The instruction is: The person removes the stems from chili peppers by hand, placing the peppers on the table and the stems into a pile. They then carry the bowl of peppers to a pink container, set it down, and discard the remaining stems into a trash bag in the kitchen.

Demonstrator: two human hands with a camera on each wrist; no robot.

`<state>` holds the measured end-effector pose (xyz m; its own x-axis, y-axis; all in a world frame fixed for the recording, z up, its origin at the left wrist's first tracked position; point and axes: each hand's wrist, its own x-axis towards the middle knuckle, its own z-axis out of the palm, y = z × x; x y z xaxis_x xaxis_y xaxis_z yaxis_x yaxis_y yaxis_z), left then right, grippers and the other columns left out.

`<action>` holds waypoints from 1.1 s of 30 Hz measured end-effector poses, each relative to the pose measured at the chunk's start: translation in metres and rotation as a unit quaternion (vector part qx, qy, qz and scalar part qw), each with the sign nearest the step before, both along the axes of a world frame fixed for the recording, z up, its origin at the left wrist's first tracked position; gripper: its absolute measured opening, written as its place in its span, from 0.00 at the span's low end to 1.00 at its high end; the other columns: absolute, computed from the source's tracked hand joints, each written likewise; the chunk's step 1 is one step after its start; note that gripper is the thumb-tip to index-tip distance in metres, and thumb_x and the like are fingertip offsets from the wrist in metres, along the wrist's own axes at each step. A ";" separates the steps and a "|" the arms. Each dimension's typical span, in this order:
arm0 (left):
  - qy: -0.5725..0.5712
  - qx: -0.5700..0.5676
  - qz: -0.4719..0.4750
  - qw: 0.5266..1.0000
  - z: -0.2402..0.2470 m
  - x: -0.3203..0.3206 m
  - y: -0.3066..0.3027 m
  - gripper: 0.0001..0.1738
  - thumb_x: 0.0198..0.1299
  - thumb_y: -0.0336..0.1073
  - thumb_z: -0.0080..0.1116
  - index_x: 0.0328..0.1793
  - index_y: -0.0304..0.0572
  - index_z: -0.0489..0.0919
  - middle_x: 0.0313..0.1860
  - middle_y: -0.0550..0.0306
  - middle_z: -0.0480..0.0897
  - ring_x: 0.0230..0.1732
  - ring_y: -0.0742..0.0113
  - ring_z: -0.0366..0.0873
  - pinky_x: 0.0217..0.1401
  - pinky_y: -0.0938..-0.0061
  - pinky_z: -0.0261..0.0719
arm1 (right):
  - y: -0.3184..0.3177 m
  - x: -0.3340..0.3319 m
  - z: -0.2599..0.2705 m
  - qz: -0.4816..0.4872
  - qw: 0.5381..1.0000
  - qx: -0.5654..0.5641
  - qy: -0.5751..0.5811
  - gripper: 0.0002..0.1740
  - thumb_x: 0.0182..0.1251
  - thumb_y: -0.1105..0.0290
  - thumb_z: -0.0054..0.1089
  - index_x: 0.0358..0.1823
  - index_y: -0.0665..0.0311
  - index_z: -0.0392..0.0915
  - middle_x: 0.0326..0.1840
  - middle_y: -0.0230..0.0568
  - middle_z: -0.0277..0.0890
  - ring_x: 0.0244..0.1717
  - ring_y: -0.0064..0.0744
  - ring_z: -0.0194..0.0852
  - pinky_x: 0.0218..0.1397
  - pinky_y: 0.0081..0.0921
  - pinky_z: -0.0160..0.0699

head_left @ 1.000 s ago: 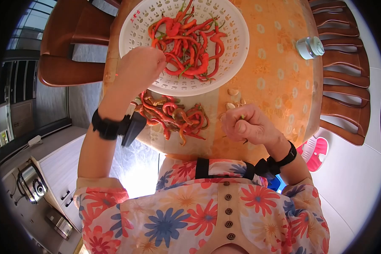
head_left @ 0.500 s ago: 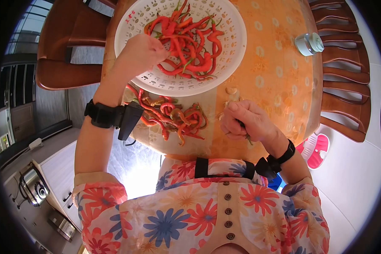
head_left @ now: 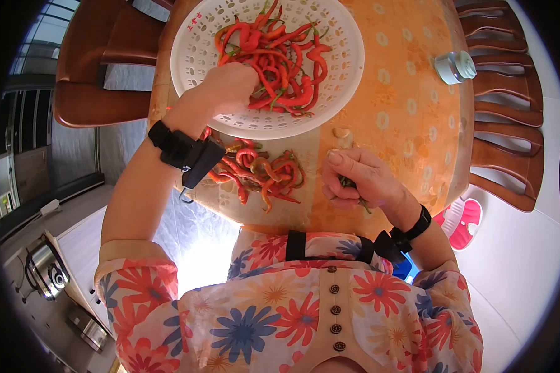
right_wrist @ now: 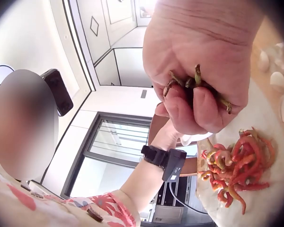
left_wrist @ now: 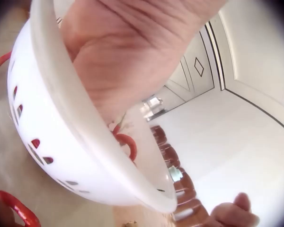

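Observation:
My left hand (head_left: 230, 89) reaches over the near left rim of a white perforated plastic basket (head_left: 350, 81). Its fingertips are at the red chili peppers (head_left: 286, 53) inside; the left wrist view shows mainly the heel of the hand (left_wrist: 128, 56), with the fingers hidden behind the basket wall (left_wrist: 80, 146). I cannot tell whether they grip a pepper. To the right, above the table, my right hand (head_left: 361, 177) is curled round several green chili stems (right_wrist: 197, 78), whose ends poke out of the fist. A loose pile of wrinkled chili peppers (head_left: 270, 177) lies between the basket and the table's near edge.
Garlic cloves (head_left: 341, 133) lie on the patterned orange tablecloth (head_left: 410, 124) just beyond my right hand. A lidded glass jar (head_left: 454, 67) stands at the right table edge. Wooden chairs (head_left: 510, 155) line that side, and another chair (head_left: 106, 93) is at the left.
My left hand dips from the basket's left rim rightward and lower among the peppers. The right fist turns slightly, keeping the stems. The basket shifts a little in view.

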<state>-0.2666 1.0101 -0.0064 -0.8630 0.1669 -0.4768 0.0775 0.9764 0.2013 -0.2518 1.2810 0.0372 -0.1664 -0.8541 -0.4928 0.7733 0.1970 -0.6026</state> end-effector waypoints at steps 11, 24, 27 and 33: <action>-0.048 0.021 -0.021 0.998 0.003 -0.008 0.002 0.06 0.39 0.27 0.55 0.26 0.34 0.79 0.27 0.44 0.78 0.34 0.48 0.77 0.33 0.62 0.73 | 0.004 0.000 -0.004 -0.015 1.000 -0.009 -0.024 0.23 0.70 0.54 0.40 0.23 0.64 0.67 0.15 0.29 0.56 0.12 0.17 0.48 0.16 0.18 0.56; 0.091 -0.041 -0.039 0.994 0.042 -0.004 0.007 0.06 0.42 0.27 0.56 0.29 0.41 0.79 0.28 0.52 0.79 0.37 0.52 0.77 0.37 0.64 0.74 | 0.005 -0.002 -0.006 -0.011 1.000 0.007 -0.012 0.24 0.70 0.53 0.40 0.22 0.64 0.67 0.14 0.29 0.54 0.12 0.17 0.47 0.15 0.17 0.52; 0.233 -0.068 -0.054 0.969 0.058 -0.001 0.013 0.07 0.46 0.28 0.55 0.34 0.39 0.78 0.31 0.53 0.79 0.39 0.54 0.78 0.38 0.64 0.77 | 0.004 -0.002 -0.005 -0.011 1.000 0.011 -0.002 0.24 0.70 0.53 0.40 0.22 0.64 0.66 0.13 0.28 0.53 0.12 0.17 0.47 0.15 0.17 0.52; 0.378 -0.051 -0.030 0.924 0.058 0.002 0.013 0.12 0.47 0.26 0.53 0.40 0.46 0.76 0.32 0.58 0.75 0.36 0.58 0.77 0.35 0.66 0.76 | 0.004 -0.003 -0.004 -0.014 0.999 0.029 0.005 0.25 0.70 0.52 0.39 0.21 0.64 0.66 0.12 0.27 0.51 0.12 0.17 0.46 0.16 0.16 0.51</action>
<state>-0.2648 1.0234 0.0518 -0.9466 0.2134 0.2417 0.2137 0.9766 -0.0255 -0.2547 1.2851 0.0335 -0.1945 -0.8191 -0.5397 0.7736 0.2102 -0.5978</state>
